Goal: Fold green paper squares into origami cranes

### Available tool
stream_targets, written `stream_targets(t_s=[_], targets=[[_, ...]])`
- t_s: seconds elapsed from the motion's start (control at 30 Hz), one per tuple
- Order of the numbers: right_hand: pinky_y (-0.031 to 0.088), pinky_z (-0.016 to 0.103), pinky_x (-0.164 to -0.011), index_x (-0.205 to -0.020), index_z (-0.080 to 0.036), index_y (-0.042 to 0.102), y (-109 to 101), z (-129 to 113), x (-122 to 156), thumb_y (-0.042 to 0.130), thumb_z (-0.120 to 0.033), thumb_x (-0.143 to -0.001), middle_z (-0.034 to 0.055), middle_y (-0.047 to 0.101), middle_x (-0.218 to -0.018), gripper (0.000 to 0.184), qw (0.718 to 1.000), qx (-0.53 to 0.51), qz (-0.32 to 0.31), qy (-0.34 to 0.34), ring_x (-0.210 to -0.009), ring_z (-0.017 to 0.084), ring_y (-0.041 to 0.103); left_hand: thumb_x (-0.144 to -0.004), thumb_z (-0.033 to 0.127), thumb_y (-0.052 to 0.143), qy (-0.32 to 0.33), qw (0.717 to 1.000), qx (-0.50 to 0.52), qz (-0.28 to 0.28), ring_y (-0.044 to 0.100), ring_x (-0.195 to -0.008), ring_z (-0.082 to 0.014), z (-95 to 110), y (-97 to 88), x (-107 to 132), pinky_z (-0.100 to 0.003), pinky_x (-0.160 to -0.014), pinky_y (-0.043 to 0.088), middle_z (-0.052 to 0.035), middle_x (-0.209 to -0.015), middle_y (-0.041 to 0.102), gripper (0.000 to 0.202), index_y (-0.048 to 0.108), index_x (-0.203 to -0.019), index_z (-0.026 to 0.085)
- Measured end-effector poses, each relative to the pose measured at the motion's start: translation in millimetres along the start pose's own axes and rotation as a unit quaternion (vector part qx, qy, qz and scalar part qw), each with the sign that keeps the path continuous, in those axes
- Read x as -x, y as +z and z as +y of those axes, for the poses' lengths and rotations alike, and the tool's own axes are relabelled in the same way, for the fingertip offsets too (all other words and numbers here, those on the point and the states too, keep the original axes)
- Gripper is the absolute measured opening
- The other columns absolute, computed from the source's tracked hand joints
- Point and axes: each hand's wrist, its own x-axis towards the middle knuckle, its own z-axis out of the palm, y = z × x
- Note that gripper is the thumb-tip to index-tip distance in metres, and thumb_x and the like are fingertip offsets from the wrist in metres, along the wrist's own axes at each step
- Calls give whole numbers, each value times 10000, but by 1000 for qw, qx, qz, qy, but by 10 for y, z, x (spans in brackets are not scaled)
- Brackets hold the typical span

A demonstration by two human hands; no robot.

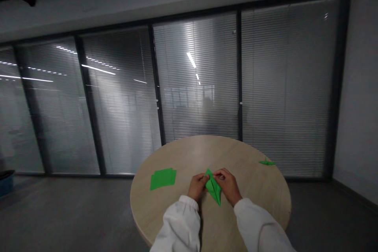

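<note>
A green sheet of paper (213, 189), folded into a long diamond with a slit down its middle, is held just above the round table. My left hand (198, 186) grips its upper left edge, the thumb lying on the paper. Closed on the upper right edge near the top point is my right hand (228, 184), its thumb and fingers pinched together. The diamond's lower point extends toward me between the two wrists. Parts of my fingers behind the paper are hidden.
Flat green paper sheets (163, 178) lie overlapping on the left of the round wooden table (248, 220). A small folded green paper figure (267, 162) sits near the right edge. Beyond the table stand glass partitions with blinds (195, 114). A blue container (6, 183) is at far left.
</note>
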Motion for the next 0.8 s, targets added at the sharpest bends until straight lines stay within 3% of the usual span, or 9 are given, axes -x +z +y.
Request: stream_targets(t_s=[0.13,0.3,0.53,0.7,0.8], targets=[[487,285,-650,-744,-208,673,-9,-31,4,584,-305,-768,35,635,-756,134,1000,6,-4,5,-703,180,608,-545,561,728,-7,1000,-10,-16,433,-430,-92,53,37,31,-217,-463,323,13,-465,556,450,676,-586,116],[499,300,-698,-756,-204,664,-8,-36,9,578,-329,-773,43,629,-779,152,1000,-2,-4,5,-744,188,608,-628,665,601,-48,997,54,19,522,-479,-129,47,51,24,-235,-493,408,-27,-515,610,550,662,-618,118],[494,308,-717,-750,-205,645,-4,11,4,583,-305,-777,33,606,-781,121,1000,5,15,4,-758,187,595,-674,473,704,-101,983,149,-35,629,-600,-150,66,61,80,-254,-606,493,-108,-727,704,393,681,-783,96],[489,299,-706,-754,-205,646,-7,-36,9,588,-323,-781,34,597,-787,134,1000,6,8,1,-749,182,586,-613,460,756,-78,985,137,-75,642,-652,-181,123,80,142,-290,-660,485,-124,-783,713,434,707,-828,86],[485,291,-708,-776,-202,664,0,-89,21,611,-367,-767,38,605,-797,174,1000,-10,-12,-11,-758,183,589,-561,454,786,-35,993,104,-49,607,-598,-158,127,69,136,-264,-620,451,-82,-679,694,422,713,-747,83]])
